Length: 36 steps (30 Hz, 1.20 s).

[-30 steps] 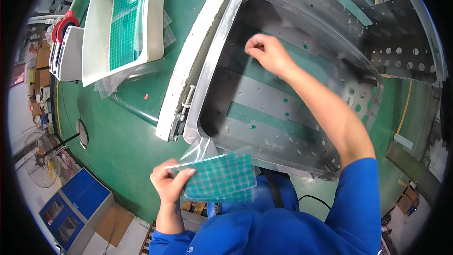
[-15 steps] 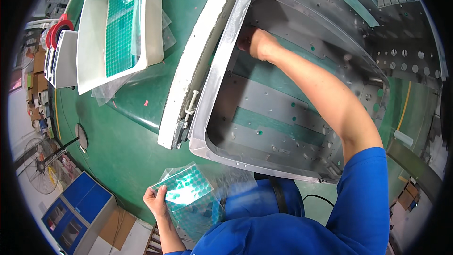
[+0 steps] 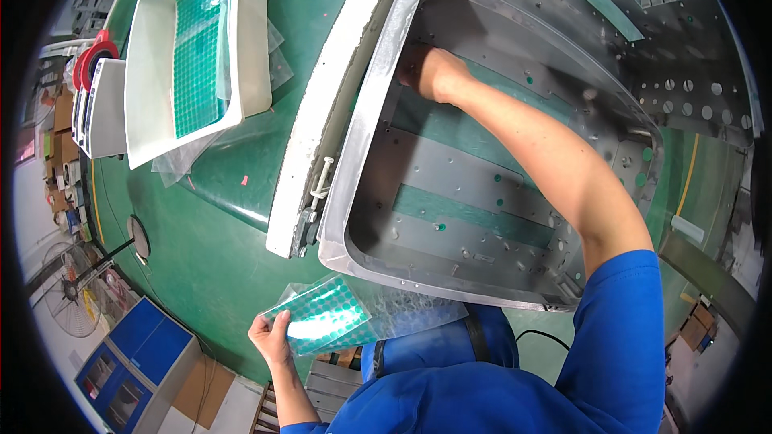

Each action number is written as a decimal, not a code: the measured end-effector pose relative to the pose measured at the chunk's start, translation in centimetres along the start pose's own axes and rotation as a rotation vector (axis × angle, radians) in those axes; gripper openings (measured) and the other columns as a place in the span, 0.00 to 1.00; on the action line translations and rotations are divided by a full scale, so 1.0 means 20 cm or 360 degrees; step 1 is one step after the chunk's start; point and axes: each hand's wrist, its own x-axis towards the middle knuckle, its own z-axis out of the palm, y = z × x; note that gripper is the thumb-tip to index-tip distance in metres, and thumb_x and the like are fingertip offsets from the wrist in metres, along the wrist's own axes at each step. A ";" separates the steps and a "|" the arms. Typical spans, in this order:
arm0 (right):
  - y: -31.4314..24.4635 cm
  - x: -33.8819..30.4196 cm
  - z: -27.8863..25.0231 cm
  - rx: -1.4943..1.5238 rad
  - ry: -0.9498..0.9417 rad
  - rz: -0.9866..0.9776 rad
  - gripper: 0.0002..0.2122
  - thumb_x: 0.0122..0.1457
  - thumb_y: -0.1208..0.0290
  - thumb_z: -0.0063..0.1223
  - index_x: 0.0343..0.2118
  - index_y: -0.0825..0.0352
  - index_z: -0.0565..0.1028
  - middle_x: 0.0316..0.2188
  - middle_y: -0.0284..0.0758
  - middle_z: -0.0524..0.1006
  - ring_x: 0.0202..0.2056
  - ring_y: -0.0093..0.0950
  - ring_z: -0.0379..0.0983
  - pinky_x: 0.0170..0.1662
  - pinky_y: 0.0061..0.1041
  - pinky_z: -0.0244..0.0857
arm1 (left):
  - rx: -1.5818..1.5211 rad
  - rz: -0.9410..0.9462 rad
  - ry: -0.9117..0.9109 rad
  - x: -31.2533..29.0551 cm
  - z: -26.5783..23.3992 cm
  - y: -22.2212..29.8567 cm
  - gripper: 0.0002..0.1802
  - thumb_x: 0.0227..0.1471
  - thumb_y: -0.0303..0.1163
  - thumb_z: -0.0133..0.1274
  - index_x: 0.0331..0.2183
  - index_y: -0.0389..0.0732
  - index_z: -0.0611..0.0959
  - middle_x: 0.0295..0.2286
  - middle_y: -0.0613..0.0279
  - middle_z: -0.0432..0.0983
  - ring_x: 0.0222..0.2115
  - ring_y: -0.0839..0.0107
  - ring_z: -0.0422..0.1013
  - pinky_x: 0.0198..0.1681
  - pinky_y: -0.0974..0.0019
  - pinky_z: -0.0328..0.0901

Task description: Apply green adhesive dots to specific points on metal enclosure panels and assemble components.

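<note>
Pinched between the thumb and fingers of my left hand (image 3: 272, 336) is a sheet of green round stickers (image 3: 330, 315) on glossy clear backing. Loose clear film (image 3: 414, 311) trails from it to the right, over my lap. My right hand (image 3: 430, 74) reaches deep into a grey metal housing (image 3: 450, 162), at the inner face of its far left wall. Its fingers lie in shadow and blur, so what they touch is hidden. Several small green dots (image 3: 441, 227) show on the housing's inner panels, some apparently over holes.
A white plastic bin (image 3: 256, 48) with more green sticker sheets (image 3: 199, 56) stands on a green surface at the far left, beside red tape rolls (image 3: 92, 60). A thick white-edged panel (image 3: 322, 104) borders the housing. A fan (image 3: 71, 283) and a blue cabinet (image 3: 141, 354) are lower left.
The sticker sheet and trailing film have swung up and flattened toward the right in my left hand. My right hand has shifted slightly left along the housing's inner wall. The view has shifted a little.
</note>
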 end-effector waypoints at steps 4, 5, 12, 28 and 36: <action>0.01 0.00 0.03 -0.0038 0.0082 -0.0066 0.08 0.48 0.66 0.48 0.31 0.61 0.73 0.32 0.37 0.74 0.35 0.36 0.70 0.35 0.32 0.64 | -0.0048 0.0006 -0.0023 0.00 0.03 0.02 0.06 0.36 0.21 0.59 0.21 0.35 0.77 0.18 0.70 0.71 0.19 0.84 0.62 0.24 0.80 0.57; 0.02 0.00 0.04 -0.0043 0.0097 -0.0068 0.09 0.48 0.66 0.48 0.31 0.61 0.73 0.32 0.37 0.74 0.35 0.36 0.70 0.36 0.32 0.64 | -0.0035 0.0014 -0.0023 0.00 0.03 0.02 0.06 0.36 0.21 0.59 0.21 0.35 0.77 0.18 0.70 0.71 0.19 0.84 0.62 0.24 0.80 0.57; 0.03 0.01 0.08 -0.0060 0.0199 -0.0074 0.09 0.49 0.64 0.47 0.32 0.60 0.73 0.32 0.37 0.74 0.35 0.38 0.70 0.35 0.34 0.64 | -0.0018 0.0026 -0.0020 0.01 0.05 0.03 0.06 0.36 0.22 0.59 0.21 0.36 0.77 0.18 0.71 0.70 0.18 0.85 0.61 0.23 0.80 0.56; 0.11 -0.25 0.21 -0.0494 0.0871 -0.1019 0.17 0.42 0.77 0.43 0.38 0.67 0.73 0.41 0.44 0.67 0.39 0.40 0.63 0.43 0.34 0.60 | -0.0082 0.0157 0.0004 -0.11 -0.04 0.19 0.09 0.33 0.26 0.60 0.21 0.34 0.76 0.18 0.68 0.70 0.19 0.82 0.63 0.24 0.78 0.58; -0.25 -0.90 -0.20 0.1560 0.0142 -0.0691 0.11 0.49 0.74 0.49 0.37 0.67 0.71 0.35 0.39 0.71 0.38 0.38 0.67 0.41 0.30 0.62 | -0.0082 0.0645 -0.0536 -0.20 0.34 0.77 0.05 0.33 0.18 0.59 0.17 0.34 0.77 0.13 0.70 0.66 0.13 0.85 0.58 0.16 0.79 0.49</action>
